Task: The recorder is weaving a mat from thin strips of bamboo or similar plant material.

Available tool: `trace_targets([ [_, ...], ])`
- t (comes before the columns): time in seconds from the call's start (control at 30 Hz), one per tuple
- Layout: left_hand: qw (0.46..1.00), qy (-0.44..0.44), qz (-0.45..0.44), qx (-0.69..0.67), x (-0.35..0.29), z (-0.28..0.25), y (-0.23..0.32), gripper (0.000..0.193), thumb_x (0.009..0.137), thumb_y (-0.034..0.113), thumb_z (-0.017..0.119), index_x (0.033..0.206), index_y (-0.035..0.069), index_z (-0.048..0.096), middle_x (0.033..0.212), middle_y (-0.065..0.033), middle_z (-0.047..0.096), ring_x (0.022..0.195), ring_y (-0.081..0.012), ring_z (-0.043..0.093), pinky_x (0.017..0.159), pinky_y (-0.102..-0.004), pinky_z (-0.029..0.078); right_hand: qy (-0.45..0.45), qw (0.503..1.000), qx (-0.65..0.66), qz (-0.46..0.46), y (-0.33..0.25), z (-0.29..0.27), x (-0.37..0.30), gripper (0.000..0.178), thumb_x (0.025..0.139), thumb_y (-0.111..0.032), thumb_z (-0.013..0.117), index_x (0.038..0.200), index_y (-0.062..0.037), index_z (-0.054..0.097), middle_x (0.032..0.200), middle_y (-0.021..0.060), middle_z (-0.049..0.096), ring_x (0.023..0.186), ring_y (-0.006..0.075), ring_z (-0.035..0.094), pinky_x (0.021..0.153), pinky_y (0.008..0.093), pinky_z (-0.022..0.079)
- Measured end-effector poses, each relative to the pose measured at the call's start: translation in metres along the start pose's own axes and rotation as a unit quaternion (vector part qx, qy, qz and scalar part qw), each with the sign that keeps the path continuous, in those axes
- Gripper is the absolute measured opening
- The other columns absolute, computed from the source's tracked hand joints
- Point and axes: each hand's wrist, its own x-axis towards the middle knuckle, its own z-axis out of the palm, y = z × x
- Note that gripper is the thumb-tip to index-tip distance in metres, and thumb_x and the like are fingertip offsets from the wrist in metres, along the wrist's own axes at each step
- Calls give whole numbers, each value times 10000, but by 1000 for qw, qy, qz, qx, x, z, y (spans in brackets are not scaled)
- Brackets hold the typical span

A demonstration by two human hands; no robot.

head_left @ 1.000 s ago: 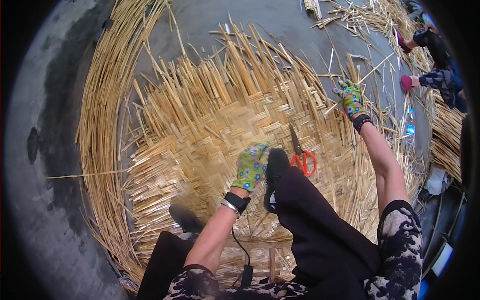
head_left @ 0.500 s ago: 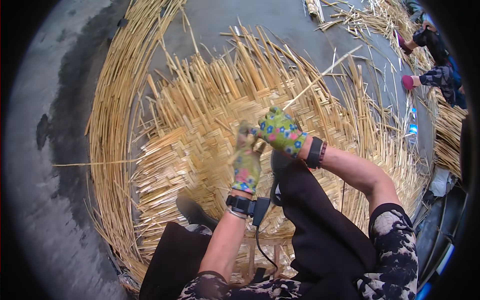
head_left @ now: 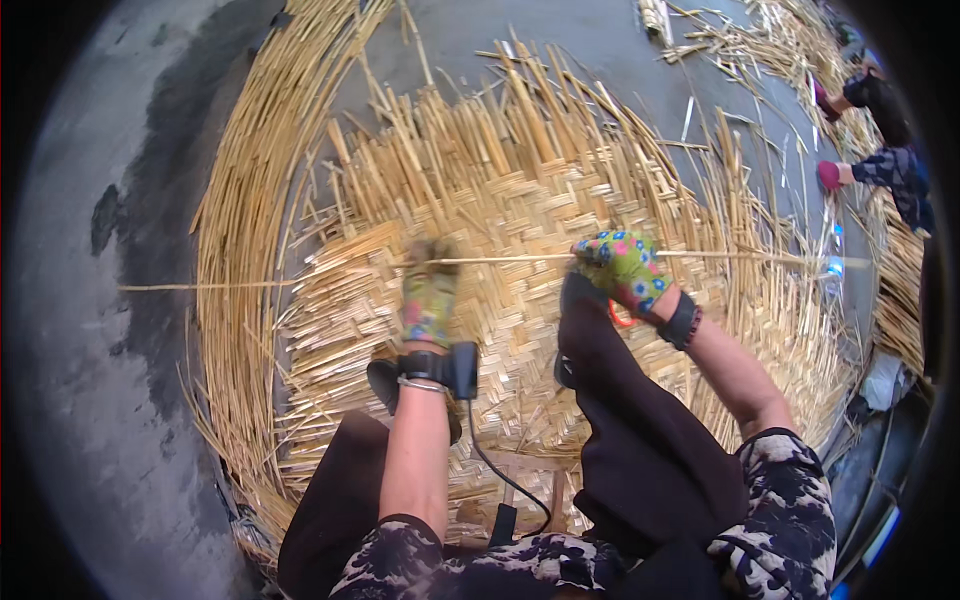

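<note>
Holding one long pale reed strip (head_left: 515, 260) roughly level above the woven mat (head_left: 510, 350), apparently for straightness. Clamping gloved fingers of the right hand (head_left: 625, 268) on it near mid-length, probably for steadiness. Showing the gloved left hand (head_left: 430, 300) at its left end, blurring there, so leaving pinched or parted fingers impossible to tell. Resting a dark shoe (head_left: 382, 382) on the mat, perhaps weighting it flat. Including a red handle (head_left: 622, 315), partly hidden, just below the right hand, seemingly lying within easy reach. Lining the left with loose reeds (head_left: 250, 230), lying parallel, possibly for easy picking.
</note>
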Motion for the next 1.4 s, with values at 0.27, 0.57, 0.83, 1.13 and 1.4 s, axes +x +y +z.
trace_targets([
  [0.27,969,-29,-102,223,-23,36,-76,170,802,-34,533,951,46,547,884,-72,587,833,-187,582,728,-316,521,119,988,15,97,7,34,-40,133,788,-197,556,817,-84,621,746,107,603,685,293,574,583,391,446],
  [0.57,952,-6,-59,300,-12,41,-59,118,815,71,580,933,75,575,863,-45,607,762,-151,585,591,-255,491,107,984,-109,89,-18,12,-24,108,732,-162,649,824,-107,646,716,84,601,648,259,584,549,340,458],
  [0.83,921,-121,-144,341,-30,49,-98,131,811,80,587,935,40,590,881,-86,631,776,-157,615,613,-241,500,-44,804,471,361,58,58,-101,228,790,-209,626,904,-11,636,763,36,628,711,110,578,651,256,458],
  [1.13,877,-73,-42,473,1,64,-120,175,757,100,649,896,-5,632,790,-65,643,681,-125,603,595,-235,494,192,942,-131,241,89,95,-104,500,775,-156,512,1262,-149,399,974,133,596,873,313,582,718,382,463],
  [1.4,834,-156,-36,528,29,65,-113,185,705,75,676,871,3,640,776,-47,629,640,-119,589,565,-231,467,221,928,202,223,89,52,-90,534,701,-255,642,1195,-135,481,1032,128,582,957,297,554,780,358,454],
])
